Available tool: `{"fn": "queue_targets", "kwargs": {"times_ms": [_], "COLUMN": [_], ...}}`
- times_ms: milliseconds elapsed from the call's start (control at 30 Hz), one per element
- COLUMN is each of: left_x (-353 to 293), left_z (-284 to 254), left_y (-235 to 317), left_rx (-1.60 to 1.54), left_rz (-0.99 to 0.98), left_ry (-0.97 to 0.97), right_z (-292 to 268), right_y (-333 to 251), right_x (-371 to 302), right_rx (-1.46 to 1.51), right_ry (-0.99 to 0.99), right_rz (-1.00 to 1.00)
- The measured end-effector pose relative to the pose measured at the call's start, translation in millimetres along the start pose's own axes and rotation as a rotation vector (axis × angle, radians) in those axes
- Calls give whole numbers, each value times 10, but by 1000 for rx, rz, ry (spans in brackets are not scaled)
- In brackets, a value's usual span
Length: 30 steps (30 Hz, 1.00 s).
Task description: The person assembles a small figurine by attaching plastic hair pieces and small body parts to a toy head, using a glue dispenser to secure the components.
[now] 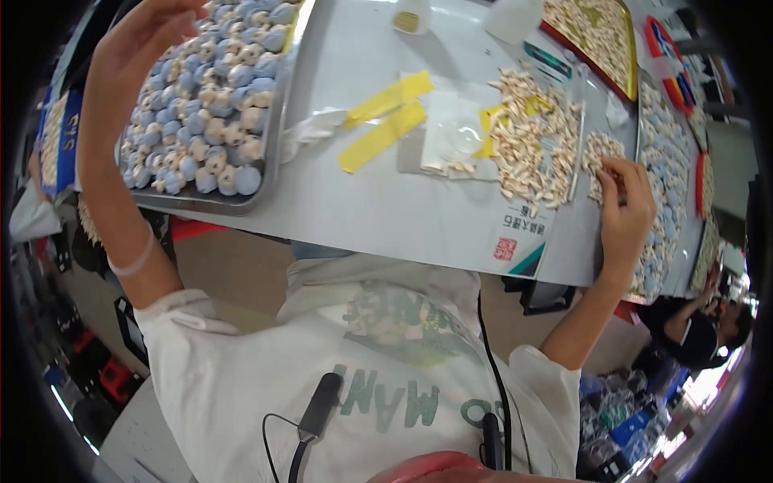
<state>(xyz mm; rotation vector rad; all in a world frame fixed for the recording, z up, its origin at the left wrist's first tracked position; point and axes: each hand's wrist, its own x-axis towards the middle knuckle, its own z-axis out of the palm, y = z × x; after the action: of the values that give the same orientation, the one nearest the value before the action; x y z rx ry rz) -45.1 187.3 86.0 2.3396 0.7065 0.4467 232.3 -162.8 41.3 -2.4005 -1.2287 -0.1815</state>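
My left hand [138, 42] reaches over a metal tray [272, 165] at the left, its fingers loosely bent and apart, with nothing seen between them. Part of that hand is cut off by the upper edge. Rows of small blue-and-cream figures [211, 105] fill the tray. At the right, my right hand [630, 201] is closed in a pinch at a small heap of cream pieces [602, 146]; whatever its fingertips hold is too small to make out. Just left of it lies a larger pile of slender cream pieces [531, 149] on the table.
Yellow tape strips [382, 137], a crumpled tissue [316, 131] and a small clear dish [461, 138] lie mid-table. A small cup [411, 18] stands at the back. Another tray of blue figures [664, 173] is beyond my right hand, with a red-rimmed tray [630, 60] farther back.
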Motion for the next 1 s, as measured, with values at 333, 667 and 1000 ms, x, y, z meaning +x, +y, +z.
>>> {"fn": "queue_targets", "kwargs": {"times_ms": [333,667,1000], "left_x": [529,361,153], "left_z": [-109,-65,-247], "left_y": [-669,-568,-908], "left_rx": [250,435,124], "left_rz": [-64,-143,34], "left_ry": [214,143,143], "right_z": [22,-48,-19], "right_y": [12,108,23], "right_x": [58,9,-47], "right_rx": [-48,21,335], "right_ry": [81,110,186], "right_rz": [-46,17,173]}}
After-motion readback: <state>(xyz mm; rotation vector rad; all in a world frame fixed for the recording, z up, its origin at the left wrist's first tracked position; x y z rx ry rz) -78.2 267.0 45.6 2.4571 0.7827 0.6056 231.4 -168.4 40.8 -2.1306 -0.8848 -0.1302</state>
